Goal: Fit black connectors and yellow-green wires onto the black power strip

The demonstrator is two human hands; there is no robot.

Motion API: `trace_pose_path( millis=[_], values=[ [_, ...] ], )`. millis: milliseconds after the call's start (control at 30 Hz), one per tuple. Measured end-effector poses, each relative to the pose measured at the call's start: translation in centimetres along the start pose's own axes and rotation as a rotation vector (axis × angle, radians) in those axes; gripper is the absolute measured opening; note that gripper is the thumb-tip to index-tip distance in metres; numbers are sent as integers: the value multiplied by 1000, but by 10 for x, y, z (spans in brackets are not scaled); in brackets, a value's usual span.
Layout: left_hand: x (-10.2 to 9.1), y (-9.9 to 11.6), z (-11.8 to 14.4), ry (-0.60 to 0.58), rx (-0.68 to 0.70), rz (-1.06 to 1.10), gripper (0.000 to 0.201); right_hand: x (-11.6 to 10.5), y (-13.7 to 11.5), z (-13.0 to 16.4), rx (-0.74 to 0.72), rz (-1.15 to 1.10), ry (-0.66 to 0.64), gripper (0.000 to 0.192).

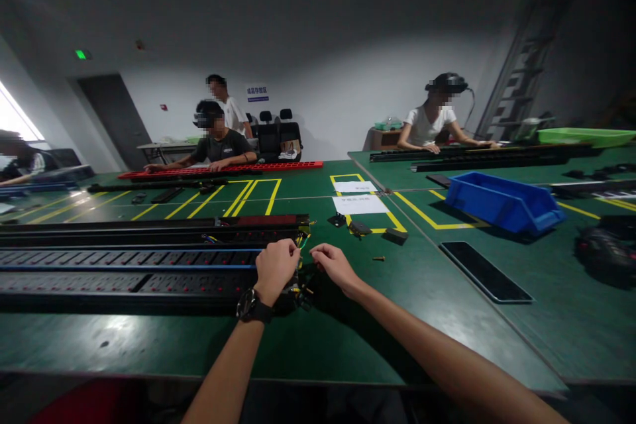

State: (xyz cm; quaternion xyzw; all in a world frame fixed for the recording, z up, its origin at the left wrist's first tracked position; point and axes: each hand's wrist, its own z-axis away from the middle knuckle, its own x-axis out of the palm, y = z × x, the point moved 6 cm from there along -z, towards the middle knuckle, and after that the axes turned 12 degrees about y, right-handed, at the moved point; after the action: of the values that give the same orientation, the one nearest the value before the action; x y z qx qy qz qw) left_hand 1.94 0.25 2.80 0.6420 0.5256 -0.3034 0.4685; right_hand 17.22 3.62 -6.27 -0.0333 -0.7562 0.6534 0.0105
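Note:
Several long black power strips (124,265) lie side by side on the green table (348,338), running off to the left. My left hand (276,269), with a black watch on its wrist, is closed over the right end of the strips, where coloured wires (302,238) stick out. My right hand (335,265) is just to the right of it, fingers pinched at the same wire ends. What exactly each hand grips is hidden by the fingers.
A blue bin (501,202) sits at the right, a flat black panel (484,271) nearer me, and white papers (358,203) in a yellow-taped box. Small black parts (396,235) and a screw (378,258) lie close by. Other people work at a red strip (223,169) and black rails (472,156).

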Motion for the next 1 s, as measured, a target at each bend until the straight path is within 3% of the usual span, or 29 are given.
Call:
trace_pose_path(
  millis=[300, 633, 833, 1000],
  values=[
    [3, 0, 2, 16, 66, -30, 25, -1, 0, -1, -30, 31, -25, 23],
    [4, -1, 1, 14, 41, -39, 25, -1, -2, -1, -70, 86, -47, 23],
    [8, 12, 4, -71, 283, -28, 33, 0, -2, -1, -93, 114, -53, 24],
    [11, 9, 2, -142, 296, 81, 30, -1, -2, -1, -97, 136, -41, 22]
  ],
)
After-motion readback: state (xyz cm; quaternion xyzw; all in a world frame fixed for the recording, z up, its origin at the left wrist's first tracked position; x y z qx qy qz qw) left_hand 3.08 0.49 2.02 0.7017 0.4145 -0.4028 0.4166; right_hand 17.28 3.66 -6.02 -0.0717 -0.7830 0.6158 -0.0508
